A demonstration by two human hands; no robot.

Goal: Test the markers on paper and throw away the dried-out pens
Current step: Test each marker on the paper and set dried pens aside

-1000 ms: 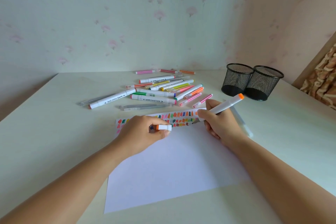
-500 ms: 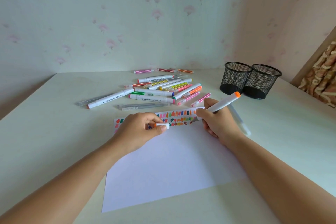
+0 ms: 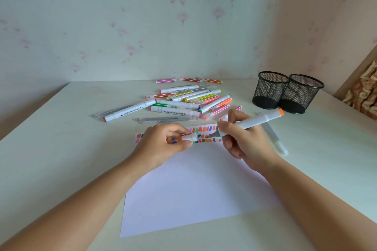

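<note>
**Marker (image 3: 255,121) and cap (image 3: 188,137) held nose to nose above the test sheet**

Orange-ended and white-bodied, the marker lies slanted in the right hand (image 3: 242,140). The fingers are wrapped round its lower barrel, and the grey nib is lifted off the paper (image 3: 193,189) and aimed leftward. The left hand (image 3: 163,144) pinches the matching cap between thumb and fingertips, its open end facing the nib with a small gap between them.

Both hover over the far edge of the sheet, where a band of colour swatches (image 3: 204,128) runs across. The rest of the paper is blank.

Judging by the raised nib and the waiting cap, this marker's trial stroke looks finished and recapping is the step in hand. It could equally be freshly uncapped. Which swatch is its own, and whether it wrote well, cannot be told.

The next move calls for lining the nib up with the cap's mouth and pressing straight until it seats. The marker then needs sorting as kept or discarded.

Beyond the sheet a loose pile of markers (image 3: 183,104) lies on the surface (image 3: 61,149). Two black mesh cups (image 3: 285,91) stand touching at the far right, and a clear pen (image 3: 273,136) lies just beside the right hand.
</note>
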